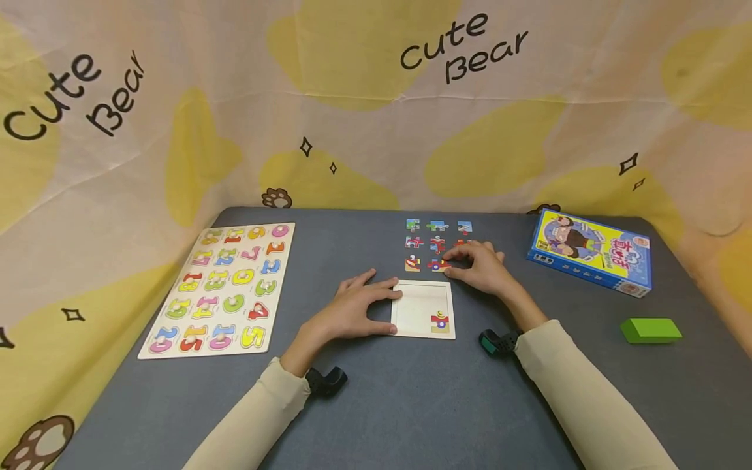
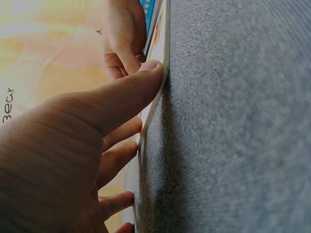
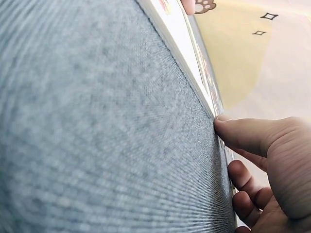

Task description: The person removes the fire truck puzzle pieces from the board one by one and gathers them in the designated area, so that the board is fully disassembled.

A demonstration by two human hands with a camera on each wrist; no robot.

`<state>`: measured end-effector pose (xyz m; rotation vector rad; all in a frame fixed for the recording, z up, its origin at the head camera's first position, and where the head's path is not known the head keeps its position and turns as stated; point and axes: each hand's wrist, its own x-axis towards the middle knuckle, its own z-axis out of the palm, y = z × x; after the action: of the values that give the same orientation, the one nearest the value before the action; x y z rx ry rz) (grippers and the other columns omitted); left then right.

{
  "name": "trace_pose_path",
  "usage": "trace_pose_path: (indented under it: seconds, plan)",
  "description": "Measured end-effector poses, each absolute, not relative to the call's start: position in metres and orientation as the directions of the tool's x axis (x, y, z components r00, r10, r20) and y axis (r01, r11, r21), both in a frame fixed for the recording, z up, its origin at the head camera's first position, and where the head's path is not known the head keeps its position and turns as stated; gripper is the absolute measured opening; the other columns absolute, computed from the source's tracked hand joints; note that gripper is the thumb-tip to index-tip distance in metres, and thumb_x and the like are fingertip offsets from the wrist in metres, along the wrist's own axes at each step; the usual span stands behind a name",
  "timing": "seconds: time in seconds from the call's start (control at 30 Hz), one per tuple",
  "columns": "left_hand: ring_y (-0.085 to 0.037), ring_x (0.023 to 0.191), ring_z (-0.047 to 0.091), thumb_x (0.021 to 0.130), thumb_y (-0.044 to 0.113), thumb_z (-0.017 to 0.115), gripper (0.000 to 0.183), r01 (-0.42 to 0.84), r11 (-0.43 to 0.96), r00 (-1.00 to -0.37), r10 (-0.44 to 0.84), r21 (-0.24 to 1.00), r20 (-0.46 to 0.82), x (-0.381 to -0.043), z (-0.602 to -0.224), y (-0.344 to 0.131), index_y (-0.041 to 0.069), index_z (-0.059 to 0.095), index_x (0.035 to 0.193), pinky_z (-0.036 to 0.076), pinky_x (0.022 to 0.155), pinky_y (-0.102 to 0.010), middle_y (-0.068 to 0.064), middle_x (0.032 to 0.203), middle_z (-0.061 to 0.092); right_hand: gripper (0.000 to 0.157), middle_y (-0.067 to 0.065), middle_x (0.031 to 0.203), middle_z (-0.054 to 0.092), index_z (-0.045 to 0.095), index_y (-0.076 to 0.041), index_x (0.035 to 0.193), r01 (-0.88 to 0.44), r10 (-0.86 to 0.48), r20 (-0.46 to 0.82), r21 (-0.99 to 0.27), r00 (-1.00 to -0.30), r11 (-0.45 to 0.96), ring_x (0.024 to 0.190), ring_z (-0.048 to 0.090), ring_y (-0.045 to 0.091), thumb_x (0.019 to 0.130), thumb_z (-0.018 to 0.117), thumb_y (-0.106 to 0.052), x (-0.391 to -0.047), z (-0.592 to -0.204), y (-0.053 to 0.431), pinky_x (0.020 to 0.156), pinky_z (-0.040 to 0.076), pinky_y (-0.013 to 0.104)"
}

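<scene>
A square white puzzle tray (image 1: 420, 307) lies on the table, with one red, yellow and blue piece (image 1: 440, 322) in its lower right corner. My left hand (image 1: 355, 310) has its fingers spread, thumb and fingertips touching the tray's left rim. Beyond the tray, my right hand (image 1: 482, 267) pinches a jigsaw piece (image 1: 437, 266) in the nearest row by its right side, between thumb and forefinger. Other jigsaw pieces, such as a red one (image 1: 414, 242) and a blue-green one (image 1: 437, 226), lie in rows; the right hand partly covers one.
To the left lies a number puzzle board (image 1: 235, 326) with colourful digits. At the right are a blue and yellow box (image 1: 590, 251) and a green block (image 1: 651, 330). A printed curtain (image 1: 364, 78) hangs behind the grey table (image 1: 411, 405).
</scene>
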<state>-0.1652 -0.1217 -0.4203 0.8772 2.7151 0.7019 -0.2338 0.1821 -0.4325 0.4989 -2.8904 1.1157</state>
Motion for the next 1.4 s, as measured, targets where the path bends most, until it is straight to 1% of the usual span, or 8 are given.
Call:
trace_pose_path:
  seconds: [0.23, 0.5, 0.63, 0.77, 0.87, 1.07, 1.2, 1.4]
  plan:
    - [-0.039, 0.158, 0.015, 0.085, 0.045, 0.081, 0.067, 0.496, 0.711, -0.802, 0.595, 0.498, -0.049, -0.166, -0.42, -0.121, 0.025, 0.059, 0.145, 0.017, 0.12, -0.061, 0.005, 0.163, 0.04, 0.031, 0.015, 0.11, 0.066, 0.076, -0.01, 0.117, -0.312, -0.305, 0.137, -0.686, -0.943, 0.657, 0.098, 0.045, 0.031, 0.088, 0.08, -0.021, -0.231, -0.433, 0.186, 0.088, 0.02, 0.057]
    - [-0.039, 0.158, 0.015, 0.085, 0.044, 0.081, 0.067, 0.496, 0.709, -0.8, 0.598, 0.501, -0.053, -0.167, -0.421, -0.121, 0.025, 0.058, 0.145, 0.016, 0.12, -0.063, 0.004, 0.164, 0.039, 0.029, 0.012, 0.111, 0.069, 0.075, -0.01, 0.118, -0.343, -0.373, 0.122, -0.711, -0.92, 0.613, 0.1, 0.05, 0.028, 0.09, 0.078, -0.017, -0.219, -0.43, 0.193, 0.09, 0.029, 0.045]
    - [-0.039, 0.158, 0.016, 0.085, 0.044, 0.081, 0.067, 0.494, 0.71, -0.801, 0.596, 0.502, -0.055, -0.167, -0.42, -0.122, 0.025, 0.059, 0.145, 0.016, 0.12, -0.063, 0.004, 0.164, 0.04, 0.027, 0.009, 0.104, 0.071, 0.076, -0.01, 0.116, -0.383, -0.44, 0.124, -0.728, -0.89, 0.569, 0.09, 0.053, 0.021, 0.09, 0.078, -0.016, -0.21, -0.428, 0.193, 0.081, 0.041, 0.033]
    - [-0.038, 0.159, 0.015, 0.086, 0.045, 0.08, 0.067, 0.489, 0.714, -0.802, 0.594, 0.5, -0.064, -0.167, -0.42, -0.121, 0.025, 0.058, 0.145, 0.015, 0.121, -0.063, 0.005, 0.164, 0.039, 0.023, 0.001, 0.097, 0.069, 0.078, -0.015, 0.114, -0.408, -0.515, 0.102, -0.745, -0.851, 0.528, 0.081, 0.052, 0.017, 0.091, 0.078, -0.017, -0.202, -0.427, 0.193, 0.073, 0.044, 0.026]
    - [-0.039, 0.158, 0.016, 0.086, 0.044, 0.08, 0.066, 0.491, 0.712, -0.801, 0.595, 0.502, -0.06, -0.167, -0.419, -0.12, 0.025, 0.059, 0.145, 0.016, 0.12, -0.064, 0.004, 0.164, 0.04, 0.022, -0.002, 0.097, 0.069, 0.078, -0.018, 0.112, -0.432, -0.559, 0.096, -0.745, -0.824, 0.508, 0.082, 0.053, 0.016, 0.09, 0.078, -0.017, -0.195, -0.427, 0.192, 0.073, 0.045, 0.026]
    - [-0.039, 0.158, 0.015, 0.086, 0.045, 0.08, 0.067, 0.488, 0.713, -0.801, 0.595, 0.503, -0.066, -0.167, -0.418, -0.119, 0.025, 0.058, 0.146, 0.015, 0.121, -0.063, 0.005, 0.164, 0.039, 0.025, -0.006, 0.101, 0.069, 0.079, -0.023, 0.112, -0.509, -0.631, 0.088, -0.68, -0.771, 0.528, 0.095, 0.05, 0.016, 0.088, 0.08, -0.016, -0.182, -0.425, 0.187, 0.084, 0.037, 0.037]
    - [-0.038, 0.158, 0.015, 0.085, 0.045, 0.08, 0.067, 0.491, 0.717, -0.801, 0.595, 0.495, -0.068, -0.168, -0.419, -0.12, 0.026, 0.058, 0.146, 0.015, 0.12, -0.063, 0.006, 0.164, 0.039, 0.026, -0.007, 0.102, 0.066, 0.079, -0.025, 0.112, -0.536, -0.663, 0.064, -0.648, -0.746, 0.541, 0.096, 0.045, 0.017, 0.087, 0.079, -0.016, -0.174, -0.423, 0.183, 0.082, 0.027, 0.04]
    - [-0.039, 0.158, 0.016, 0.085, 0.046, 0.08, 0.068, 0.495, 0.716, -0.799, 0.598, 0.492, -0.066, -0.169, -0.42, -0.121, 0.025, 0.058, 0.146, 0.015, 0.12, -0.064, 0.005, 0.164, 0.039, 0.032, -0.006, 0.103, 0.064, 0.078, -0.028, 0.114, -0.559, -0.685, 0.045, -0.616, -0.728, 0.554, 0.092, 0.041, 0.015, 0.086, 0.077, -0.012, -0.169, -0.421, 0.179, 0.078, 0.023, 0.038]
